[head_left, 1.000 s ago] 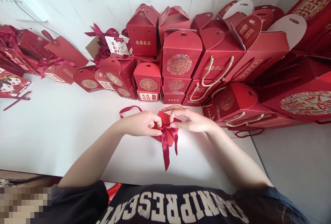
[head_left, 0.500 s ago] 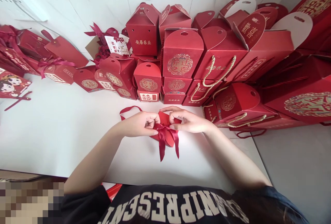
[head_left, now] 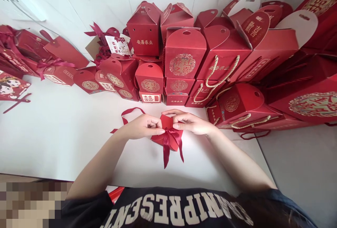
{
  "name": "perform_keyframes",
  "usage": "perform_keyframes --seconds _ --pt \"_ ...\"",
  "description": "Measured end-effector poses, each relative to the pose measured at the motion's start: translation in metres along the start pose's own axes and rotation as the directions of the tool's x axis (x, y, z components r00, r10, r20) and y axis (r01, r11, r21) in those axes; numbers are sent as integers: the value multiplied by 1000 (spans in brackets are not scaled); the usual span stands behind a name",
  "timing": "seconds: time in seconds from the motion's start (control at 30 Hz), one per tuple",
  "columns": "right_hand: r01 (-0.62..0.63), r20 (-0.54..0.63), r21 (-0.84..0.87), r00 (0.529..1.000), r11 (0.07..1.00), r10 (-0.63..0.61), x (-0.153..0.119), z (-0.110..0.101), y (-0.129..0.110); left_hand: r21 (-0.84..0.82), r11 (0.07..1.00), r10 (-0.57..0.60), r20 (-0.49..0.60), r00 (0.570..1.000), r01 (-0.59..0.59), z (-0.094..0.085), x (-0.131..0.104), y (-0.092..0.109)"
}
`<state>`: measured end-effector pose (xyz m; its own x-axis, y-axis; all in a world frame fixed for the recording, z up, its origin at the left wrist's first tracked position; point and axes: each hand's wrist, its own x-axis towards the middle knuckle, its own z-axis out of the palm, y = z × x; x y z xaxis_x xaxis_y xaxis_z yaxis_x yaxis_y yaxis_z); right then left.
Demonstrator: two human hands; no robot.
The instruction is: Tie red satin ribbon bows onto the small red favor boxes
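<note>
A small red gift box (head_left: 172, 144) sits on the white table in front of me, a dark red ribbon (head_left: 166, 150) knotted across its top. Two ribbon tails hang down over its near side. My left hand (head_left: 146, 126) is closed beside the knot, its thumb and curled fingers pinching the ribbon. From the other side my right hand (head_left: 193, 124) curls around the box's far corner, thumb and forefinger closed at the ribbon by the knot. Another length of ribbon loops on the table behind my left wrist. My fingers partly cover the box top.
Stacked red gift boxes (head_left: 185, 54) line the wall behind my hands. More boxes with rope handles (head_left: 247, 121) stand at the right. Ribbon-tied boxes (head_left: 59, 73) and a card-like box with cartoon faces (head_left: 12, 85) lie at the left. The table's near edge runs by my body.
My left thumb has moved in toward the knot. A loose ribbon end now shows left of my left wrist, and the hanging tails have shifted slightly down.
</note>
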<state>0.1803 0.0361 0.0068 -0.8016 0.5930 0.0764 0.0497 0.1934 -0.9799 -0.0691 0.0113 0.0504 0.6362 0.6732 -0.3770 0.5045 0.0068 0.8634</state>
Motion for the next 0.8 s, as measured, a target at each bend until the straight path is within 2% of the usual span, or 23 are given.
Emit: perform_keyframes --seconds 0.1,0.17,0.23,0.3,0.47,0.57,0.63,0.73,0.8 --pt "9 -18 49 1000 999 -8 -2 2 3 3 998 70 -29 997 -70 0 2 -10" --pt "11 -40 79 999 997 -7 -3 3 6 -56 992 113 -42 993 -115 1 6 -21" --pt "17 -71 100 997 995 -10 -5 5 10 -138 981 132 -55 990 -138 3 11 -29" --pt "36 -111 86 993 996 -26 -7 5 12 -143 978 137 -87 987 -149 6 15 -32" --pt "52 -184 -80 981 995 -66 -11 3 7 96 988 139 -211 968 -122 13 10 -16" --pt "23 -191 -104 981 994 -43 -14 1 2 153 984 122 -241 963 -86 14 5 -8" --pt "8 -187 -92 982 996 -25 -14 1 0 156 981 154 -257 954 -117 14 3 -7" --pt "8 -183 -63 983 998 -20 -13 0 2 244 926 354 -305 884 -287 13 1 -8" --pt "7 -187 -62 982 998 -19 -12 1 3 393 841 490 -265 830 -372 13 -1 -7"
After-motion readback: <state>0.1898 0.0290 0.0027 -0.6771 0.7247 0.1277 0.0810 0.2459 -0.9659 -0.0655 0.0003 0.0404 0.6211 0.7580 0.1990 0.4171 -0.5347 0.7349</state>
